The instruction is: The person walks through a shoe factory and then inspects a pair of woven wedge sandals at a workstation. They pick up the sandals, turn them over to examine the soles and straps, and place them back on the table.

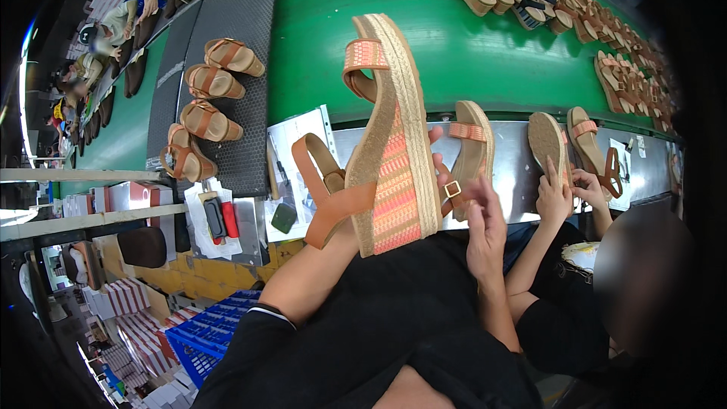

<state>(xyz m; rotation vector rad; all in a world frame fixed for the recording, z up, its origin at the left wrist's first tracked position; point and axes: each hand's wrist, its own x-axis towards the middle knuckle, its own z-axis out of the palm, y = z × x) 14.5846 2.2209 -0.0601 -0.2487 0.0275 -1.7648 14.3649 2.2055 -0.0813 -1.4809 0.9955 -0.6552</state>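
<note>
A wedge sandal [401,182] is held up before me, toe upward. Its wedge is wrapped in pink and orange woven fabric, edged with braided rope, and it has tan ankle straps. My left hand [438,160] is closed round it from behind; only fingertips show past the sole edge, the palm being hidden. Beside the strap's gold buckle [452,189] is my right hand [486,227], its fingers apart and not gripping anything. Behind it, a matching sandal [471,153] lies on the metal ledge [511,170].
Several sandals [214,120] sit on a black mat at left; more line the green conveyor [318,45] at far right. A co-worker's hands [556,198] hold a sandal [547,140] at right. A red-handled tool [229,220] and blue crate [208,337] are at left.
</note>
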